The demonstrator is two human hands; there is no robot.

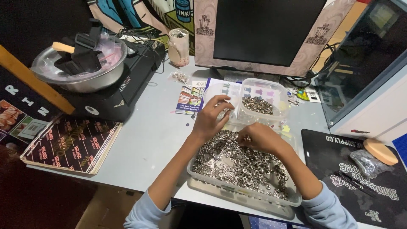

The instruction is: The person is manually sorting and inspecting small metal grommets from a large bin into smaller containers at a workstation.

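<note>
A clear plastic tray full of several small silver metal rings and snap parts lies at the table's front edge. My right hand rests over the pile with its fingertips pinched on a small metal piece. My left hand hovers at the tray's far left corner, fingers curled, reaching towards a round clear lid; whether it grips anything I cannot tell. Behind the tray stands a smaller clear container holding more silver parts.
A monitor stands at the back. On the left are a steel bowl on a black device and a flat printed box. A black mat with a wooden disc lies right. A cup stands behind.
</note>
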